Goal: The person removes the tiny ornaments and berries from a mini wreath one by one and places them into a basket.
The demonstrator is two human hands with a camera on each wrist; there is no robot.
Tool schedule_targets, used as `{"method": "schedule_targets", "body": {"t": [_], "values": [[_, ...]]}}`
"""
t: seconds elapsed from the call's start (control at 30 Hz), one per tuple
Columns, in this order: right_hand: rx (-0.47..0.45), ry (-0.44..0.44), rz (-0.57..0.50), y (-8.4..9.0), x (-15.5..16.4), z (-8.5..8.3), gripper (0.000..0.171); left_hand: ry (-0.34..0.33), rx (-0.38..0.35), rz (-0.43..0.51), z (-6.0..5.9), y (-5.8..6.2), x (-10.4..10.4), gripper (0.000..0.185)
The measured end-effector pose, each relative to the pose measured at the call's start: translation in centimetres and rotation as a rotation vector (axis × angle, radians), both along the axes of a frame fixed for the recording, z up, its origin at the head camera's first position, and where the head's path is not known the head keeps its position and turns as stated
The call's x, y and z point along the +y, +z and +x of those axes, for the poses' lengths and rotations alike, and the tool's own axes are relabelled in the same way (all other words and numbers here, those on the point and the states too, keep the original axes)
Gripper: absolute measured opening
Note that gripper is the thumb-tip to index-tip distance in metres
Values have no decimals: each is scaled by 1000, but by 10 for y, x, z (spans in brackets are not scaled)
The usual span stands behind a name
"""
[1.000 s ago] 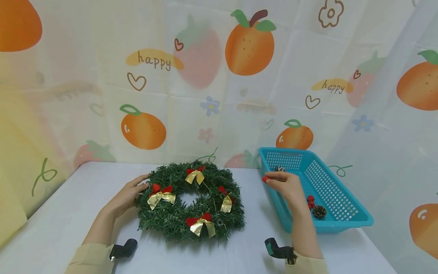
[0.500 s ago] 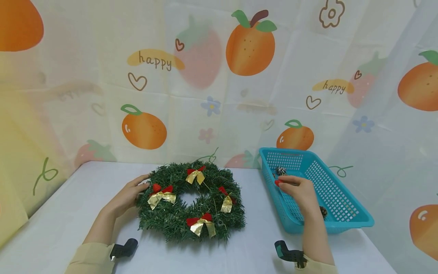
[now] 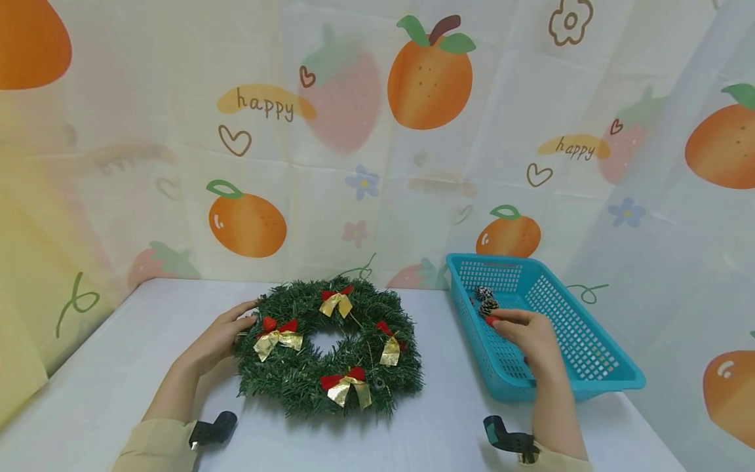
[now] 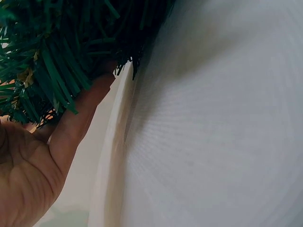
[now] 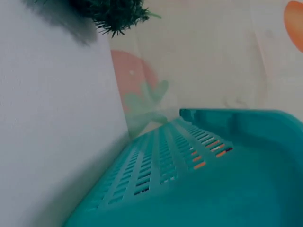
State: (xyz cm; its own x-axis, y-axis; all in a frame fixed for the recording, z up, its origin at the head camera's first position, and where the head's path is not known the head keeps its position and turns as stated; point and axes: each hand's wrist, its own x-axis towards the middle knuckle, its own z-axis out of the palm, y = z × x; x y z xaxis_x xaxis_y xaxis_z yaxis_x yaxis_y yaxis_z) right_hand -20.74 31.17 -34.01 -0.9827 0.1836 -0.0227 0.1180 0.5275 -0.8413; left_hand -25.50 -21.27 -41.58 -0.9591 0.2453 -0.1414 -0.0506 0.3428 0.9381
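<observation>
A green wreath (image 3: pixel 330 400) with red and gold bows lies on the white table. My left hand (image 3: pixel 215 337) holds its left edge, and in the left wrist view a finger (image 4: pixel 75 127) reaches under the green bristles. A small red ball, perhaps a berry (image 3: pixel 491 320), is pinched in the fingertips of my right hand (image 3: pixel 531 337), low over the blue basket (image 3: pixel 613 380). Just beyond those fingertips, two pine cones (image 3: pixel 488 307) sit at the basket's back left. My right hand and forearm hide part of the basket floor. The right wrist view shows the basket's perforated side, without the hand.
One red ball (image 3: pixel 269 324) sits by the wreath's left bow (image 3: pixel 277 341). White tabletop (image 3: pixel 436 367) lies between wreath and basket. Behind the table hangs a curtain (image 3: pixel 354 216) printed with fruit.
My right hand has moved right and slightly toward me, from the basket's left rim to over its inside, still pinching the red ball. The left hand and wreath have stayed put.
</observation>
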Motion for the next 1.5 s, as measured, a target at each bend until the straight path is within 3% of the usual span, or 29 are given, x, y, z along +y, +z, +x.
{"method": "schedule_targets", "body": {"t": [0.33, 0.57, 1.5], "values": [[-30, -9, -16, -4, 11, 0, 42, -3, 8, -27, 1, 0, -2, 64], [-61, -19, 2, -6, 12, 1, 39, 6, -10, 9, 3, -1, 0, 64], [-35, -18, 18, -4, 8, -2, 41, 3, -8, -3, -1, -1, -1, 64]]}}
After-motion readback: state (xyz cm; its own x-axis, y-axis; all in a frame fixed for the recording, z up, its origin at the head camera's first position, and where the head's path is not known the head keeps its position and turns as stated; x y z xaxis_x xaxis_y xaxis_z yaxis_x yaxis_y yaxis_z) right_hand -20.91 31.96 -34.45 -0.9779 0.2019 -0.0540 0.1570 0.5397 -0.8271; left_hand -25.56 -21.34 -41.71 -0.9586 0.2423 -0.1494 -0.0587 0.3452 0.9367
